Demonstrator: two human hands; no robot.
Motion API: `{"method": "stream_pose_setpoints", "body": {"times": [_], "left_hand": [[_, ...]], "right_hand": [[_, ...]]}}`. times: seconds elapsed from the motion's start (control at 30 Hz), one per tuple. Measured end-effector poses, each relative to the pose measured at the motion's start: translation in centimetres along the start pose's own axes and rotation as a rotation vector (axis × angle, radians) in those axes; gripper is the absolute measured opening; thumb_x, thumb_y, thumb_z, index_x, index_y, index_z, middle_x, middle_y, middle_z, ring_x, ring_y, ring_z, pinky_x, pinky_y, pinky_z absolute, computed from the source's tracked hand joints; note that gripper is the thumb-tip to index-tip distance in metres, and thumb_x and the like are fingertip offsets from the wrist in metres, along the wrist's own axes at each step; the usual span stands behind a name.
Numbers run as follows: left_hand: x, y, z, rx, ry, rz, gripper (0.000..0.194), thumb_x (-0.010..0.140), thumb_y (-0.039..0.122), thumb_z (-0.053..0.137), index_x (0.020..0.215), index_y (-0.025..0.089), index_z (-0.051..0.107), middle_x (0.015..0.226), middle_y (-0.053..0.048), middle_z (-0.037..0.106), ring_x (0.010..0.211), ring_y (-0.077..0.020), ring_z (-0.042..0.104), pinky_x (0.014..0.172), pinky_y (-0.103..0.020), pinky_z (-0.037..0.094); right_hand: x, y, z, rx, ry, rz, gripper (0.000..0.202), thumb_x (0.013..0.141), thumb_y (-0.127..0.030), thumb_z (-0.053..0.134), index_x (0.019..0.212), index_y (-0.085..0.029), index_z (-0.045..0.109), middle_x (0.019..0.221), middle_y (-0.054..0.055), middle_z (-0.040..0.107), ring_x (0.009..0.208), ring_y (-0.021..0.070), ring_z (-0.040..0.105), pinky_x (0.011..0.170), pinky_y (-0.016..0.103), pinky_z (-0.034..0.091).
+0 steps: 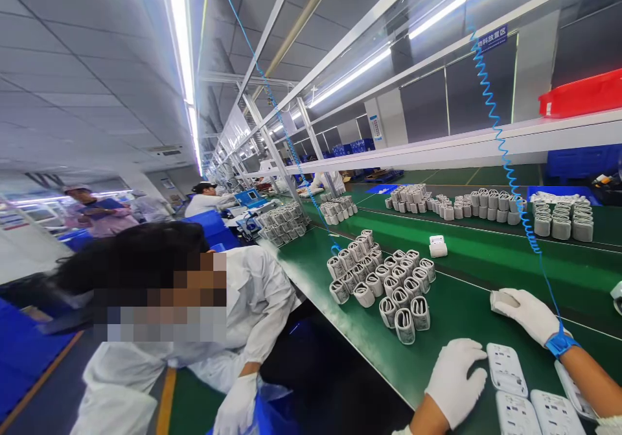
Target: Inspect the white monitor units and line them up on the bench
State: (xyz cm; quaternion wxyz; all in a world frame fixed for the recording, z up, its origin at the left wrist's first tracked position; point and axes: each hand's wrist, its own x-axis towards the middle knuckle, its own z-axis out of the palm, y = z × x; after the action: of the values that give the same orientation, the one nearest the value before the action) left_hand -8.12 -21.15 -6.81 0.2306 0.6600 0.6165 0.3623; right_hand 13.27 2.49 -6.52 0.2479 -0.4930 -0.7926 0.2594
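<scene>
My left hand [457, 383], in a white glove, is low over the green bench with thumb and fingers apart. Its fingertips are beside a white device housing [506, 370]; whether they touch it I cannot tell. My right hand [529, 317], gloved with a blue wrist strap [562, 342], curls over a greyish-white rolled cuff [503, 300], partly hidden by the fingers. More white housings [518, 414] lie flat under and beside my right forearm. Left of my hands stand many rolled grey cuffs [401, 295] in close rows.
A single white device with a cuff [438, 246] sits farther back. More rolled cuffs [495, 205] line the far side, near a blue tray [593, 194]. A coiled blue cord [505, 153] hangs to my wrist. A co-worker in white [243, 286] leans beside the bench at left.
</scene>
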Motion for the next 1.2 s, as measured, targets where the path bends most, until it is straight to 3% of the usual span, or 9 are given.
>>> {"method": "stream_pose_setpoints", "body": {"times": [0.37,0.77,0.97,1.07,1.13,1.2], "left_hand": [[0.4,-0.8,0.3,-0.014,0.078,0.038,0.035,0.091,0.009,0.066,0.114,0.028,0.086,0.127,-0.004,0.083,0.125,-0.0264,0.074,0.117,-0.046,0.056],[-0.2,-1.3,-0.2,-0.045,0.055,0.1,0.04,0.095,0.008,0.061,0.121,0.028,0.083,0.13,-0.006,0.082,0.124,-0.0242,0.074,0.115,-0.044,0.059],[-0.8,-0.6,-0.4,-0.009,0.114,0.16,0.04,0.097,0.007,0.059,0.125,0.027,0.08,0.131,-0.006,0.081,0.124,-0.0236,0.076,0.114,-0.043,0.062],[-1.9,0.2,-2.6,0.127,0.201,0.248,0.045,0.101,0.009,0.056,0.136,0.03,0.075,0.143,-0.008,0.077,0.14,-0.0261,0.068,0.122,-0.05,0.058],[-1.7,0.2,-5.8,0.25,0.274,0.265,0.046,0.104,0.012,0.054,0.139,0.033,0.074,0.15,-0.006,0.073,0.148,-0.0271,0.062,0.126,-0.054,0.054],[-0.1,-0.6,-10.0,0.36,0.354,0.201,0.043,0.106,0.016,0.051,0.139,0.033,0.075,0.154,-0.005,0.07,0.151,-0.0268,0.06,0.131,-0.055,0.048]], "right_hand": [[-0.9,0.1,0.9,0.062,-0.001,-0.036,0.076,0.085,-0.074,0.063,0.132,-0.017,0.079,0.123,0.016,0.08,0.114,0.0389,0.075,0.106,0.049,0.055],[-1.0,-1.5,0.1,0.096,-0.046,-0.044,0.064,0.087,-0.07,0.069,0.129,-0.023,0.08,0.124,0.013,0.081,0.117,0.0385,0.074,0.108,0.05,0.055],[-0.8,-1.5,0.0,0.09,-0.067,-0.008,0.068,0.085,-0.071,0.068,0.133,-0.023,0.078,0.132,0.014,0.079,0.125,0.0404,0.071,0.115,0.052,0.052],[-0.9,-1.7,-0.2,0.106,-0.075,-0.001,0.068,0.084,-0.071,0.068,0.132,-0.024,0.078,0.132,0.012,0.079,0.125,0.0404,0.071,0.114,0.051,0.052],[-0.9,-1.9,-0.3,0.108,-0.08,-0.009,0.068,0.084,-0.07,0.068,0.131,-0.023,0.079,0.131,0.013,0.079,0.126,0.0408,0.071,0.114,0.051,0.052],[-0.9,-2.0,-0.4,0.104,-0.072,-0.013,0.069,0.084,-0.071,0.067,0.131,-0.021,0.079,0.129,0.013,0.08,0.124,0.0411,0.072,0.114,0.051,0.052]]}}
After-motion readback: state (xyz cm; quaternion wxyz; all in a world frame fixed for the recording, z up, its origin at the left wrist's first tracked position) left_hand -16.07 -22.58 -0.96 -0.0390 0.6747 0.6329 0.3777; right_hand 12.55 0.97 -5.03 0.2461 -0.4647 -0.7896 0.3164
